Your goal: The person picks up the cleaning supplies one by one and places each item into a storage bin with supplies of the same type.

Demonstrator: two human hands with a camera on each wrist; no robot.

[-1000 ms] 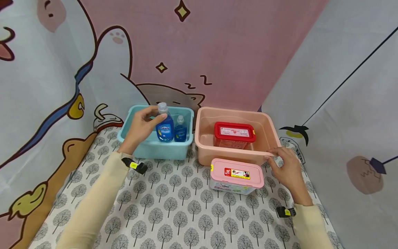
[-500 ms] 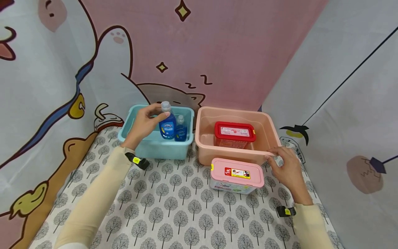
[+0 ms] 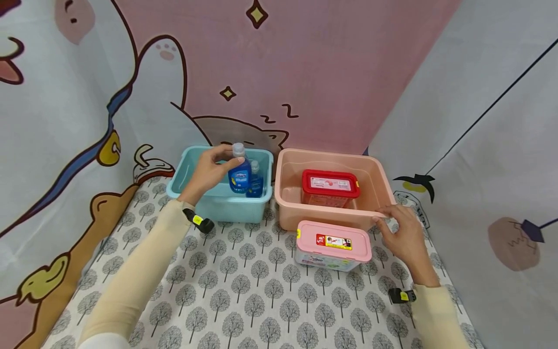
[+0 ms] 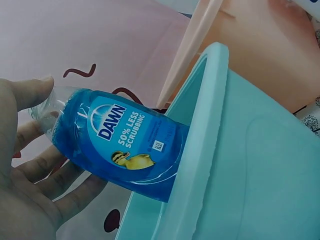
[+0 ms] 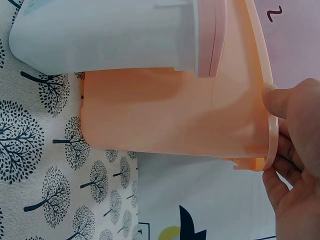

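My left hand (image 3: 209, 173) pinches a blue Dawn dish soap bottle (image 3: 240, 179) at its neck, just under the clear cap. Upright in the head view, the bottle has its lower part inside the teal bin (image 3: 231, 209). In the left wrist view its base (image 4: 175, 165) is hidden behind the bin's rim. A smaller dish soap bottle (image 3: 257, 188) stands in the same bin, partly covered by the larger one. My right hand (image 3: 403, 235) grips the peach bin (image 3: 289, 220) at its front right corner, thumb (image 5: 275, 100) on the near side, fingers behind the rim.
Inside the peach bin stands a red-lidded box (image 3: 330, 184). A pink-lidded white box (image 3: 333, 242) sits on the tree-print cloth (image 3: 253, 305) in front of that bin. A cartoon-printed curtain (image 3: 322, 72) rises behind both bins.
The left hand has carried the large bottle to the right and slightly up, so it now overlaps the smaller bottle. The right hand keeps its grip on the peach bin.
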